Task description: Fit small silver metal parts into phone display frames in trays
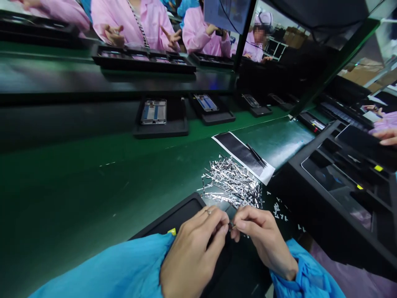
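My left hand (198, 240) and my right hand (260, 234) meet at the near edge of the bench, fingertips almost touching. Between their pinched fingers is a small dark piece (231, 224), too small to make out fully. Just beyond the fingers lies a loose pile of thin silver and black strips (231, 182). A black tray (182, 213) with a yellow tab (171, 231) lies partly under my left hand and sleeve. Small white bits (279, 211) are scattered to the right of my right hand.
Tweezers (257, 155) rest on a black sheet with white edges (240, 153) behind the pile. A large black compartmented tray (338, 182) stands at the right. Trays with phone frames (154, 111) line the green bench. Co-workers in pink (136, 25) sit opposite.
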{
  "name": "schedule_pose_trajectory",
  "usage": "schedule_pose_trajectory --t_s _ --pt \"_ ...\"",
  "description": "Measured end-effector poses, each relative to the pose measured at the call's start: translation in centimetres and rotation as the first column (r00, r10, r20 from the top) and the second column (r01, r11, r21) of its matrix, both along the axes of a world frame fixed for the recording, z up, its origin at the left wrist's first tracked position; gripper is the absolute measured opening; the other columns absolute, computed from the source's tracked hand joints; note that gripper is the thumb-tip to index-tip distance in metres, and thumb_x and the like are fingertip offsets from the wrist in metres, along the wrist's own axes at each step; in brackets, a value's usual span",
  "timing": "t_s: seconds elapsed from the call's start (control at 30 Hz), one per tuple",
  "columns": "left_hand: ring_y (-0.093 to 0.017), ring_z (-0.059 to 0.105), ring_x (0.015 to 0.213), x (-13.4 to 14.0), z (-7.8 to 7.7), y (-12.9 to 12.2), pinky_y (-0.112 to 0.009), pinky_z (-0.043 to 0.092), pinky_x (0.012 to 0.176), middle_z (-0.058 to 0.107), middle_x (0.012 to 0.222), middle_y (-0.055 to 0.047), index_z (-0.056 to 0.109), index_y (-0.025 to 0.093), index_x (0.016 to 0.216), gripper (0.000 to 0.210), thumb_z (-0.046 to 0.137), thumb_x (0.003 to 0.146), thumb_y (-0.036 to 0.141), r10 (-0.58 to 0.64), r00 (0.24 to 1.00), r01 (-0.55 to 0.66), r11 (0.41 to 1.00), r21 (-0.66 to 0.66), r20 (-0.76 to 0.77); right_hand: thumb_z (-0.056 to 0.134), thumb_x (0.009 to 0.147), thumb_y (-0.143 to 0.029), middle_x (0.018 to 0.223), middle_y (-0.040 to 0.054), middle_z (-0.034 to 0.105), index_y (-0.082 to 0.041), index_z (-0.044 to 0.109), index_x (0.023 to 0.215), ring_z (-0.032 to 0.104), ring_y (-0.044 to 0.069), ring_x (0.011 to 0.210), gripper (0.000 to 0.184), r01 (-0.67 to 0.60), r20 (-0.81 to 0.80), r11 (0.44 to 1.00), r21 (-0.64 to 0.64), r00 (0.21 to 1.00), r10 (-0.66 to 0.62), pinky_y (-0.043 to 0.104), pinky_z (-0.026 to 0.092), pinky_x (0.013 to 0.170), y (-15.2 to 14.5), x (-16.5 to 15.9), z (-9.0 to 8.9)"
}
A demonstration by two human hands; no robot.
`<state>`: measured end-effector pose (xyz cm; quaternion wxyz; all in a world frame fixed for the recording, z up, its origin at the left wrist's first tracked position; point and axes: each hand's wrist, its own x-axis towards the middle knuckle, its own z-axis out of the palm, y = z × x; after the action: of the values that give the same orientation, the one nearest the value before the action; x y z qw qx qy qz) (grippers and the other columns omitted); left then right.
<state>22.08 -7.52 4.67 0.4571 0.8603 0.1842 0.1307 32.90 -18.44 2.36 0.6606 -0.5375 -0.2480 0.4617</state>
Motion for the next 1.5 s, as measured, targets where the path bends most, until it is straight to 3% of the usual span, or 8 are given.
schedule_pose_trajectory --t_s 0.43,0.47,0.53,0.57,0.7,0.8,1.0,1.5 --pt "-0.008 0.045 0.049 -3.7 2.1 2.6 -0.016 0.037 0.045 0.05 0.053 0.004 0.053 0.019 0.061 0.017 0.046 0.073 0.029 0.037 0.999 -0.028 0.934 -0.357 0.019 0.052 0.079 -0.028 0.063 -0.0005 0.051 -0.016 0.055 0.068 0.046 0.01 0.06 0.016 0.098 0.335 0.983 -0.158 0.941 -0.04 0.021 0.036 0.056 -2.3 -0.5 0.1" --pt "-0.008 0.045 0.048 -4.5 2.0 3.3 -0.016 0.036 0.043 0.05 0.053 0.004 0.053 0.019 0.061 0.019 0.046 0.073 0.032 0.084 0.996 -0.082 0.956 -0.283 -0.007 0.051 0.08 -0.027 0.066 -0.0005 0.051 -0.017 0.054 0.07 0.046 0.01 0.062 0.015 0.164 0.443 0.97 -0.181 0.894 -0.068 0.021 0.035 0.058 -3.2 0.3 -0.3" --pt "-0.01 0.046 0.048 -6.2 1.2 4.5 -0.018 0.035 0.042 0.052 0.055 0.003 0.052 0.02 0.061 0.025 0.043 0.075 0.037 0.149 0.985 -0.157 0.982 -0.106 -0.086 0.043 0.084 -0.031 0.062 -0.0005 0.048 -0.018 0.051 0.068 0.044 0.011 0.057 0.022 0.401 0.929 0.888 -0.224 0.364 0.07 0.023 0.035 0.054 -5.2 2.0 -1.4" --pt "-0.011 0.047 0.049 -6.8 0.7 5.0 -0.019 0.036 0.043 0.052 0.056 0.002 0.051 0.02 0.061 0.027 0.041 0.077 0.038 0.162 0.978 -0.166 0.986 -0.021 -0.131 0.046 0.083 -0.031 0.057 -0.0006 0.044 -0.018 0.048 0.061 0.041 0.012 0.054 0.025 0.454 0.965 0.871 -0.185 0.25 0.075 0.025 0.034 0.054 -6.0 2.7 -1.9" --pt "-0.015 0.051 0.061 -8.6 -2.1 5.4 -0.026 0.04 0.055 0.055 0.068 -0.001 0.051 0.019 0.067 0.03 0.03 0.083 0.033 0.158 0.969 -0.113 0.968 0.224 -0.191 0.044 0.08 -0.019 0.064 0.0046 0.048 -0.016 0.054 0.07 0.043 0.017 0.061 0.014 0.488 0.992 0.864 -0.124 0.026 0.127 0.033 0.034 0.062 -7.5 3.2 -3.4" --pt "-0.017 0.049 0.068 -9.2 -3.8 4.9 -0.03 0.04 0.062 0.054 0.074 -0.003 0.05 0.019 0.073 0.028 0.027 0.086 0.027 0.152 0.978 -0.089 0.926 0.368 -0.145 0.039 0.078 -0.006 0.089 0.0129 0.054 -0.01 0.052 0.098 0.049 0.021 0.082 0.024 0.208 0.984 0.973 -0.101 -0.123 0.128 0.036 0.038 0.072 -5.8 0.2 -3.1" --pt "-0.017 0.05 0.068 -10.0 -3.4 4.6 -0.032 0.04 0.066 0.054 0.074 -0.003 0.049 0.017 0.076 0.022 0.029 0.085 0.018 0.061 0.979 0.042 0.871 0.489 -0.193 0.026 0.083 -0.006 0.081 0.0061 0.06 -0.015 0.059 0.084 0.052 0.016 0.074 0.035 -0.269 0.968 0.951 -0.152 -0.234 0.089 0.032 0.037 0.082 0.3 -6.4 -1.9" --pt "-0.018 0.054 0.068 -7.2 -3.5 4.9 -0.033 0.042 0.068 0.06 0.073 -0.004 0.057 0.015 0.072 0.03 0.029 0.081 0.011 0.08 0.988 0.006 0.828 0.561 -0.129 0.023 0.082 -0.003 0.091 0.007 0.065 -0.015 0.06 0.085 0.058 0.014 0.073 0.039 -0.258 0.954 0.939 -0.226 -0.252 0.16 0.028 0.041 0.077 2.1 -5.8 -1.0"
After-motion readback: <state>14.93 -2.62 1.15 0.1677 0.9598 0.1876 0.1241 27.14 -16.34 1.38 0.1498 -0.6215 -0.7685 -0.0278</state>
